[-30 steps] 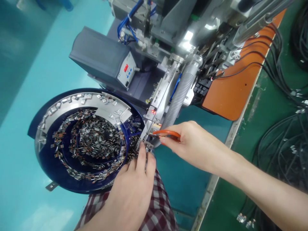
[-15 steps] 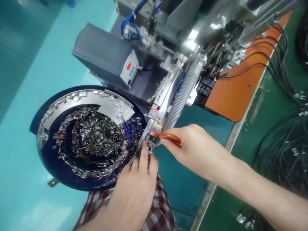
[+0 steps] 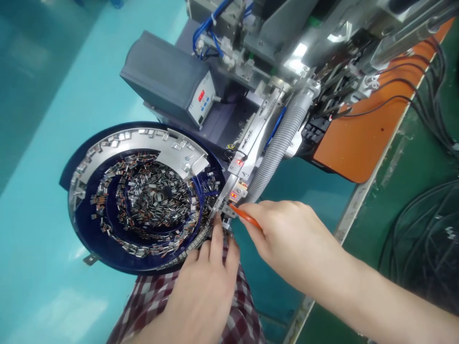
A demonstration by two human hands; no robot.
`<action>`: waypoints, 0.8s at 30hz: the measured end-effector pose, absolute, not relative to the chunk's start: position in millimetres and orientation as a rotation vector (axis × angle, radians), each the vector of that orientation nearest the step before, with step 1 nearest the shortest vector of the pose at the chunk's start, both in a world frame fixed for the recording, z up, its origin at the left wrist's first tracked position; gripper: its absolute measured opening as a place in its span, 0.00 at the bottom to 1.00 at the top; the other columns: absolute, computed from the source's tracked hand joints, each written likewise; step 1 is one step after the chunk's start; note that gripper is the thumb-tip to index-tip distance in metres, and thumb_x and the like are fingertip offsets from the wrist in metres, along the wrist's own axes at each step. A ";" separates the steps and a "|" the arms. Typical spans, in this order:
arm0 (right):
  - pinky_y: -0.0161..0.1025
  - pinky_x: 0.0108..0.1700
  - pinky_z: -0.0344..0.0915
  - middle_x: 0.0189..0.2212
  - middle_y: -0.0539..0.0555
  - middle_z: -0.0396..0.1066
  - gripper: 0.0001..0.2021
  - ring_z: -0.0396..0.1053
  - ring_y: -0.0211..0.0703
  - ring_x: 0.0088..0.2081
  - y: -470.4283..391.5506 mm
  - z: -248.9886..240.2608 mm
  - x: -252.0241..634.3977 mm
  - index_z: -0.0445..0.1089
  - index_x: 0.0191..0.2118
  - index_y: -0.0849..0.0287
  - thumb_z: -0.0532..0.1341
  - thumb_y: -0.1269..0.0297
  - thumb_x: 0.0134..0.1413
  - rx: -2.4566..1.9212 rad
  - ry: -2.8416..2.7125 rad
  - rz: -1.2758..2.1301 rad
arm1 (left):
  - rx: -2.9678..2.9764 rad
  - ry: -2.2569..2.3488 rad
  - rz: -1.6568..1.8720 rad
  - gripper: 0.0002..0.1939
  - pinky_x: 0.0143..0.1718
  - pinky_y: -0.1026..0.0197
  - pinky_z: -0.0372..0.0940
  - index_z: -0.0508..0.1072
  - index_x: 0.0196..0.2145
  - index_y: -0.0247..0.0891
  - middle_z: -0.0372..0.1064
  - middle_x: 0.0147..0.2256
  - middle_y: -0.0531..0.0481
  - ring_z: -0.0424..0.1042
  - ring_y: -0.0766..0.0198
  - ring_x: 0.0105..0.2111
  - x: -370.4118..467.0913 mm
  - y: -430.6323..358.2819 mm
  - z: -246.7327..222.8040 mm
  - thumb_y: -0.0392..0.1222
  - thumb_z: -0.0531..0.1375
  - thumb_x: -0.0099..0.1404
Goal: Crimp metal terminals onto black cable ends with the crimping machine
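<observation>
My right hand [image 3: 287, 234] is closed around an orange tool [image 3: 247, 217], probably tweezers, whose tip touches or nearly touches the small metal bracket at the lower end of the metal track [image 3: 247, 143]. My left hand [image 3: 206, 282] has its fingers apart, with one fingertip at the track's end beside the bowl rim. A round dark blue bowl [image 3: 81, 224] holds a heap of small metal parts [image 3: 158, 191], with more parts lined along its spiral ledges. Red lights glow on a small sensor [image 3: 234, 195] near the orange tip.
A grey control box [image 3: 165, 76] with a red display stands behind the bowl. A ribbed grey hose [image 3: 276, 148] runs beside the track. Machinery and an orange plate [image 3: 353, 148] lie at the upper right, black cables [image 3: 405, 229] at the right.
The whole view has shifted, so the bowl and machine appear farther right. The orange tool's tip has moved slightly down the track, away from the red-lit sensor, toward my left fingertip.
</observation>
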State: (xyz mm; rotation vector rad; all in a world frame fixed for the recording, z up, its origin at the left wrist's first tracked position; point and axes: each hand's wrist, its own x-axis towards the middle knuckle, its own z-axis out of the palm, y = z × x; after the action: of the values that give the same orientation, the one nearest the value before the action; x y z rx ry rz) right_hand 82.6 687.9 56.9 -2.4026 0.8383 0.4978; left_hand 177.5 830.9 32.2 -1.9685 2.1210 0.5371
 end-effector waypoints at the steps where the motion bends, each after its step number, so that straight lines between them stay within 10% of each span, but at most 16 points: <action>1: 0.37 0.22 0.47 0.21 0.49 0.68 0.07 0.63 0.40 0.20 690.2 57.5 83.6 0.69 0.31 0.58 0.56 0.74 0.56 -2.431 0.813 0.494 | -1.968 2.122 0.532 0.22 0.35 0.51 0.72 0.73 0.47 0.29 0.61 0.54 0.19 0.74 0.44 0.43 177.3 832.2 31.8 0.24 0.54 0.54; 24: 0.38 0.24 0.51 0.23 0.50 0.71 0.08 0.68 0.44 0.23 698.0 55.9 84.2 0.72 0.37 0.58 0.56 0.73 0.57 -2.508 0.810 0.517 | -1.970 2.097 0.577 0.26 0.36 0.50 0.72 0.68 0.52 0.29 0.56 0.59 0.24 0.75 0.51 0.39 179.4 837.2 27.6 0.23 0.53 0.55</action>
State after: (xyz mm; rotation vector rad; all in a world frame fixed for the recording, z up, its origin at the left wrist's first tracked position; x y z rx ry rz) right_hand 84.2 698.0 55.9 -2.5080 0.8102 0.5170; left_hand 179.4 837.2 27.6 -1.9701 2.0973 0.5768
